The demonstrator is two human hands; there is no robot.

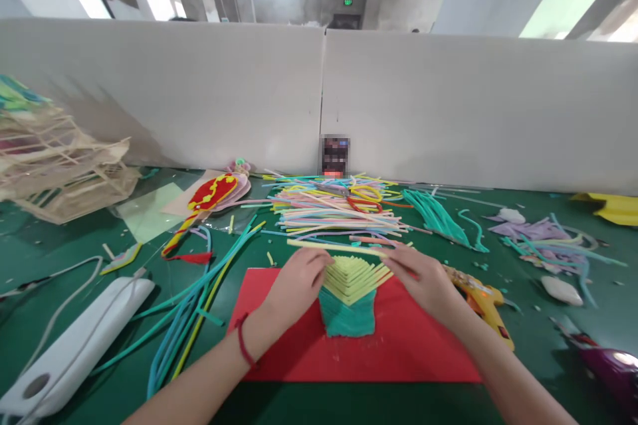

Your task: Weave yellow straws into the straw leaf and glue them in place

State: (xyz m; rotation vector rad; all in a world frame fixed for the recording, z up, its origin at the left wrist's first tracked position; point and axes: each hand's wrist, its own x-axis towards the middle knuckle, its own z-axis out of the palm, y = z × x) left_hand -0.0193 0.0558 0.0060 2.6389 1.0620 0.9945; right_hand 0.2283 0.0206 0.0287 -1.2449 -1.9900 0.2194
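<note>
Between my two hands stretches a pale yellow chenille stem [343, 248]. My left hand [304, 272] pinches it near its middle, and my right hand [419, 272] grips its right end. Just below lies a craft piece: yellow-green stems [346, 279] laid in a stacked V pattern over a teal stem block [347, 315]. Several loose stem ends stick out at its right, under my right fingers. The piece rests on a red sheet [289, 352].
Behind the sheet lies a pile of pastel stems [339, 212] with red-handled scissors [363, 204]. A yellow glue gun [481, 302] is beside my right forearm. Left are a white power strip [74, 352], teal stems [194, 305] and a red-yellow fan-shaped craft [214, 192]. White panels [199, 93] stand behind.
</note>
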